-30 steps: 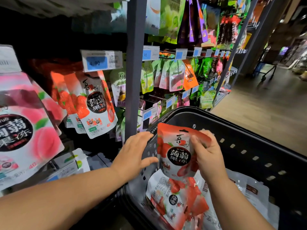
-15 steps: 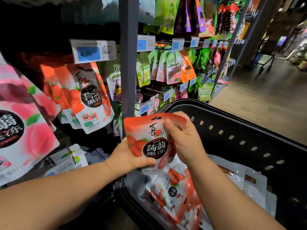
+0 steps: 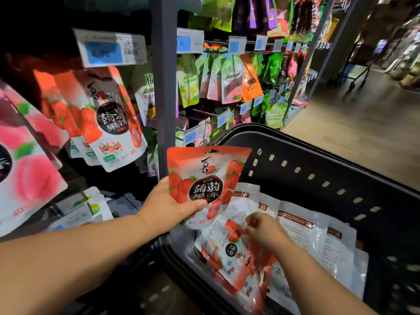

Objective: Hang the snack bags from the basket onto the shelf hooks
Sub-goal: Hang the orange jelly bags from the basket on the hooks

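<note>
1 bag has been passed to the left hand, now gripped above the basket. Right hand, freed, pinches bag 2 inside the basket; hanging still pending.

A black plastic basket with rows of small slots in its wall fills the frame from 3 to 6 o'clock. Inside it lie red-and-white strawberry snack bags toward 6 o'clock, touching white pouches with brown labels that overlap toward 4 o'clock. At 9 to 12 o'clock stands a dark grey metal shelf upright. Hooks left of it carry hanging strawberry bags under a blue price tag; at 9 o'clock hang pink peach bags. Green pouches hang toward 1 o'clock.
</note>
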`<state>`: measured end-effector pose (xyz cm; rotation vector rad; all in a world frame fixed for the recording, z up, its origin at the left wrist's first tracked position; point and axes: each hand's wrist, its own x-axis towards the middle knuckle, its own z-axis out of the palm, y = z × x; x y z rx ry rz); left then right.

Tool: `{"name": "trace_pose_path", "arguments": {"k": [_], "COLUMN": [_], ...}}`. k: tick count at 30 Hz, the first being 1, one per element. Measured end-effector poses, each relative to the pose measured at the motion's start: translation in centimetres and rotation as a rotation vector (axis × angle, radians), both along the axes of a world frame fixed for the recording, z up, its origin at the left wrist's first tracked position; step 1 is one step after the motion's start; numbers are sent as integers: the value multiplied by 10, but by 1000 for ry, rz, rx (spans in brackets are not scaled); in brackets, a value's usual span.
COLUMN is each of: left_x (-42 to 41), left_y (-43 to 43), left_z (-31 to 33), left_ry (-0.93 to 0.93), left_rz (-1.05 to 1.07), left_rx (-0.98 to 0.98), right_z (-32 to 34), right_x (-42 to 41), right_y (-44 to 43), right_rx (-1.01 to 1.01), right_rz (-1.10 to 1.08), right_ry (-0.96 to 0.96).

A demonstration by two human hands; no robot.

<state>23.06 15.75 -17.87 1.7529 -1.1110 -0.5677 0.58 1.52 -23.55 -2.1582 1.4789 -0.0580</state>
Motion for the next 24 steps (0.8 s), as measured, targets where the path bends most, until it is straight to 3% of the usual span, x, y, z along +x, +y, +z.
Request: {"name": "trace_pose_path", "arguments": {"k": [4, 8, 16, 21, 24], "left_x": [-5, -3, 0, 0, 1], "left_y": [2, 3, 4, 6, 7], "left_z": [3, 3, 3, 2, 3], "left_ry": [-35, -33, -32, -15, -12], "left_rz": [42, 47, 46, 40, 45], "left_rx": [-64, -80, -61, -44, -41], "right_z": [-16, -21, -18, -12, -3], "right_x": [-1, 3, 4, 2, -1], "right_y": [14, 19, 18, 17, 14], "right_rx": [-100, -71, 271, 546, 592], "right_rz": [5, 0, 214, 166, 143], "right_ry": [177, 174, -171, -336, -443]}}
